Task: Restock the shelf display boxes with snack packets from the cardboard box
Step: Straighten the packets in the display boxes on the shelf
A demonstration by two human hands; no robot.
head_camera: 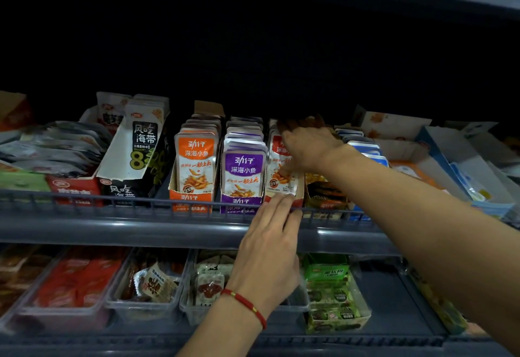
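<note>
Two bare hands are working one red display box [298, 187] on the upper shelf [140, 227] of a dim store rack. R hand [308, 147] is reaching over the row of red snack packets [282, 171] standing in that box, fingers [298, 123] curled down over the packets' top edges toward the back, thumb [287, 166] pressing the face of the front packet; whether it's actually pinching one can't be told. L hand [270, 247], red string bracelet [245, 303] at the wrist, is resting w/ straight fingers [277, 202] against the box's lower front edge & the shelf's wire rail [112, 201], gripping nothing. Just left of the red box, a purple box [241, 202] and an orange box [191, 199] are standing packed w/ upright packets of the same brand. Farther left, black seaweed packs [142, 142] are leaning in a torn carton. Right of the red box, blue-and-white packets [363, 147] are lining up behind the R forearm. On the lower shelf, clear plastic trays [146, 310] are holding assorted snacks, w/ a green carton [333, 294] beside them. No cardboard supply box is in view.
</note>
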